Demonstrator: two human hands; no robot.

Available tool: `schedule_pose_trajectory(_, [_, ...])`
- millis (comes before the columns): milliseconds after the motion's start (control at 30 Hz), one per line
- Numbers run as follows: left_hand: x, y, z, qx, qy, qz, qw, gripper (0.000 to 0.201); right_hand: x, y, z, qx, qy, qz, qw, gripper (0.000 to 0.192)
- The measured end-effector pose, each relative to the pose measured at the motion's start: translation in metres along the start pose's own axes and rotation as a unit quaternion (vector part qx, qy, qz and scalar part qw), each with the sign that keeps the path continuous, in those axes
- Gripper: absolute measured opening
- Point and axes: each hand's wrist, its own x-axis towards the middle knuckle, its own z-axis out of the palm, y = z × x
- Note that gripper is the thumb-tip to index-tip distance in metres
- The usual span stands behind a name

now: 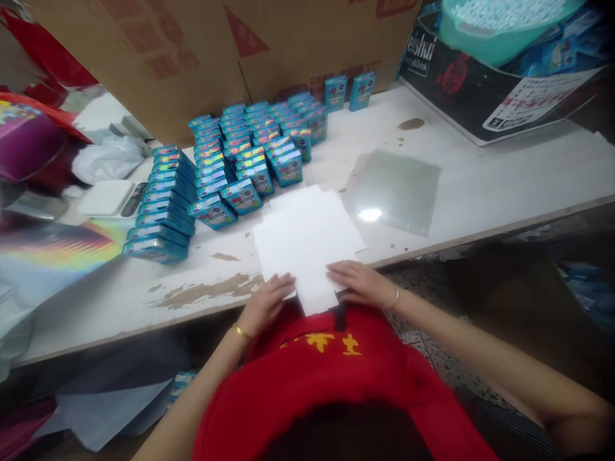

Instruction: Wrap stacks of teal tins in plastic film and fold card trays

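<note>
White card blank [307, 243], 1 sheet, lies flat at the desk's [480, 186] near edge. Both hands press it open-palmed: left hand [266, 301] at 7 o'clock, right hand [358, 282] at 5. Dozens of blue boxes [240, 160] stand at 11 o'clock.

I hold both arms forward, forearms bare; my left hand [267, 299] and right hand [356, 282] lie palm-down, fingers flat and pointing toward each other.
</note>
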Motion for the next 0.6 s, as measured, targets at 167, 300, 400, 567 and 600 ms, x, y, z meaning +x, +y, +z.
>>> schedule_pose_trajectory(167, [-0.002, -0.006, 0.004, -0.049, 0.034, -0.025, 0.998, 0.032, -0.003, 0.006, -0.012, 0.083, -0.008, -0.02, 0.996, 0.041])
schedule_pose_trajectory(300, [0.001, -0.009, -0.001, -0.106, 0.023, -0.043, 0.993, 0.026, 0.007, 0.009, -0.024, 0.155, -0.022, 0.018, 0.988, 0.032])
schedule_pose_trajectory(400, [0.009, -0.012, -0.008, -0.148, 0.018, -0.059, 0.987, 0.023, 0.016, 0.017, -0.034, 0.181, -0.058, 0.045, 0.981, 0.029])
schedule_pose_trajectory(567, [0.018, 0.016, -0.028, -0.119, -0.022, -0.11, 0.987, 0.022, 0.018, -0.002, -0.045, 0.156, 0.004, 0.022, 0.987, 0.035])
schedule_pose_trajectory(600, [0.019, 0.025, -0.03, -0.091, -0.053, -0.11, 0.988, 0.023, 0.017, -0.01, -0.045, 0.137, 0.037, 0.009, 0.99, 0.033])
